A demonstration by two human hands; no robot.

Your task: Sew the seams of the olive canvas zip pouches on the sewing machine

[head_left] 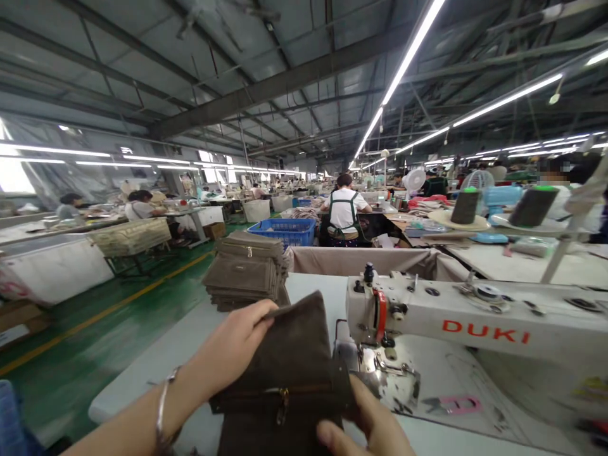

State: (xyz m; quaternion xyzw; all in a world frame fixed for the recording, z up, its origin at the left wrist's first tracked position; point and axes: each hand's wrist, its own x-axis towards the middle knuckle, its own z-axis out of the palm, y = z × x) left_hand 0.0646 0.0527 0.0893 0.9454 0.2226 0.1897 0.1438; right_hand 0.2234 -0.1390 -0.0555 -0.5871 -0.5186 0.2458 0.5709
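Note:
Between my hands is a dark brown fabric bag piece (294,342) with a zipper (284,398) and its metal pull across the lower part. My left hand (242,335) pinches the upper left edge, thumb and fingers closed on the cloth. At the lower right, my right hand (363,421) grips the side edge, thumb in front and fingers behind. Just beyond my left hand, a stack of similar brown pieces (244,269) lies on the table. A white sewing machine (456,316) marked DUKI stands close to the right of the held piece.
Pink thread snips (458,405) lie on the machine bed. Thread cones (534,206) stand behind the machine. A blue crate (285,233) is past the stack, near a person in a white top (342,212). The pale table (156,354) ends at the left above a green floor.

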